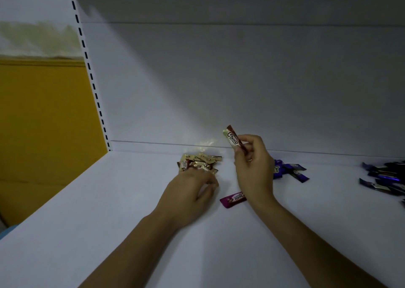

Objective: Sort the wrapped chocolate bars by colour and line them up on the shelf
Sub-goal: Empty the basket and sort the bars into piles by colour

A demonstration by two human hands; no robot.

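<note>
Both my arms reach out over the white shelf (109,222), which is closest to me. My left hand (192,184) lies low on the shelf, palm down. Its fingers (208,179) are bent and touch the near edge of a little pile of gold bars (197,161). I cannot tell if those fingers pinch a bar or only rest on the pile. The pile sits near the back of the shelf, a bit left of the middle.

My right hand (254,169) is up above the shelf. Its fingers (240,156) and thumb pinch one gold and brown bar (233,139) by its lower end. That bar is tilted, with its top leaning to the left, and white letters on it say Choco. It is up in the air, to the right of the gold pile, and touches nothing but my fingers.

Just by my right wrist lies one pink bar (232,199), flat on the shelf, by itself, between my two hands. Behind my right hand is a small heap of purple bars (289,170), partly hidden by the hand. Far off at the right edge is a bunch of dark blue bars (383,176), well apart from the purple ones.

At the left, a white post with black slots (92,79) goes up beside the white back wall (241,79), and a yellow wall (43,123) is next to it.
</note>
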